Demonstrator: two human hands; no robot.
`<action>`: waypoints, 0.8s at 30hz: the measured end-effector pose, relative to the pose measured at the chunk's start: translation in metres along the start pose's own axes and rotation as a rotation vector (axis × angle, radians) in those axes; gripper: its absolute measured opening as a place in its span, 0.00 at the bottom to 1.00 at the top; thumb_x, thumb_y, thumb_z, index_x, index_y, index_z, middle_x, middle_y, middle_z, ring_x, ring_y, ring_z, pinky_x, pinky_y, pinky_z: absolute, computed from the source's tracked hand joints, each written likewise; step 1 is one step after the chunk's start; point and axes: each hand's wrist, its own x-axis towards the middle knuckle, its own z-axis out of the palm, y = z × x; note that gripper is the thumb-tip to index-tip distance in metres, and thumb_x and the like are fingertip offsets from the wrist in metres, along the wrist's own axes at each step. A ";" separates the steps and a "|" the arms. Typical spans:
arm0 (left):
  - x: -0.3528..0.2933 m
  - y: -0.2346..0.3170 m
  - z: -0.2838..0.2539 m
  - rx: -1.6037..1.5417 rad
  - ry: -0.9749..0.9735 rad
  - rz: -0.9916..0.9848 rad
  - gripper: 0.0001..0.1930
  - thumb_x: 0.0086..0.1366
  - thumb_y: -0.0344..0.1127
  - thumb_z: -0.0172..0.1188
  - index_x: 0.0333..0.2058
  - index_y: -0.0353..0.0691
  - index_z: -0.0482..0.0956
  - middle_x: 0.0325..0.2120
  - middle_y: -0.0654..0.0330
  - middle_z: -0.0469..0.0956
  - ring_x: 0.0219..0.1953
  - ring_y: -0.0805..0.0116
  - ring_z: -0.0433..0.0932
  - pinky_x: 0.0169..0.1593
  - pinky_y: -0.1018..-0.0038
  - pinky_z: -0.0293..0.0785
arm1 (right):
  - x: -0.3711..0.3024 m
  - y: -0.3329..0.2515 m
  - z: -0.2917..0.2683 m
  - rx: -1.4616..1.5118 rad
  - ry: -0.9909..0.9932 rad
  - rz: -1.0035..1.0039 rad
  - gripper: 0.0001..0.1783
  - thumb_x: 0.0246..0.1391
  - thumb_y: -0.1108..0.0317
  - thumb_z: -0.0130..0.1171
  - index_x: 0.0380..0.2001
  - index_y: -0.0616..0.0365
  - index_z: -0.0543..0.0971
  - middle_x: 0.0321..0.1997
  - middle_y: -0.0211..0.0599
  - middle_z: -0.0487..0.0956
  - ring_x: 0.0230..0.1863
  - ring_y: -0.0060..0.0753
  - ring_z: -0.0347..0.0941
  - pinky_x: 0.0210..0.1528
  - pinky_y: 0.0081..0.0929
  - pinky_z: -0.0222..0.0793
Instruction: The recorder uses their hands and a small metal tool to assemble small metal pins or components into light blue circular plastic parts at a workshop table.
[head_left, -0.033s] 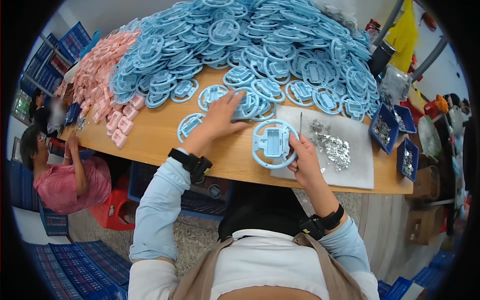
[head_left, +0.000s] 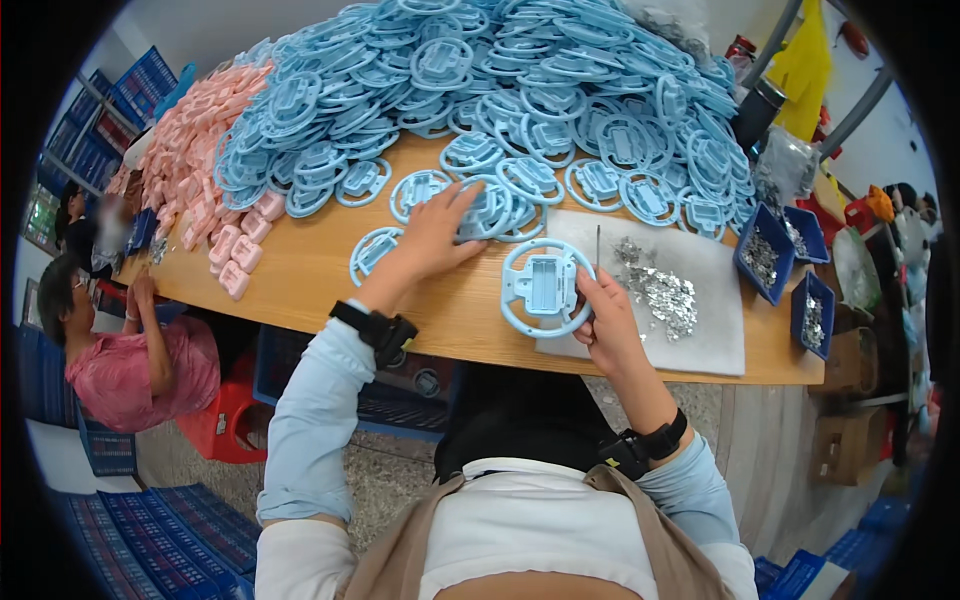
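My right hand is closed on the right rim of a light blue plastic toy steering wheel, held upright above the table's near edge with a boxy recess facing me. A thin metal rod sticks up beside those fingers; its lower end is hidden, so its kind is unclear. My left hand is open, fingers stretched and spread over another blue wheel among several lying flat. Small shiny metal plates lie heaped on a white foam sheet right of my right hand.
A tall heap of blue wheels covers the table's back, with pink plastic parts on the left. Blue bins of metal pieces stand at the right edge. A person in a pink shirt sits at left, near a red stool.
The whole view has shifted very slightly to the left. Both hands keep their places, the right one still holding the blue wheel.
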 end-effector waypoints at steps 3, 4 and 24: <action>-0.031 -0.002 -0.008 -0.028 -0.010 -0.015 0.40 0.49 0.47 0.63 0.59 0.49 0.55 0.56 0.49 0.59 0.58 0.52 0.58 0.58 0.57 0.56 | -0.003 -0.003 -0.007 -0.058 0.002 -0.001 0.10 0.59 0.61 0.47 0.32 0.55 0.70 0.18 0.24 0.67 0.09 0.10 0.53 0.09 0.10 0.46; -0.041 -0.001 -0.009 -0.028 -0.016 -0.017 0.40 0.49 0.47 0.63 0.59 0.49 0.55 0.56 0.49 0.59 0.58 0.52 0.59 0.57 0.58 0.56 | -0.004 -0.004 -0.010 -0.068 0.013 0.005 0.10 0.59 0.61 0.47 0.32 0.55 0.71 0.18 0.24 0.68 0.09 0.10 0.54 0.09 0.09 0.46; 0.044 -0.203 -0.178 0.504 0.685 -0.659 0.47 0.43 0.67 0.60 0.56 0.41 0.62 0.55 0.42 0.60 0.57 0.45 0.59 0.57 0.57 0.56 | -0.008 -0.012 -0.029 -0.184 0.056 -0.016 0.09 0.58 0.63 0.48 0.36 0.55 0.71 0.18 0.21 0.68 0.11 0.09 0.57 0.09 0.09 0.47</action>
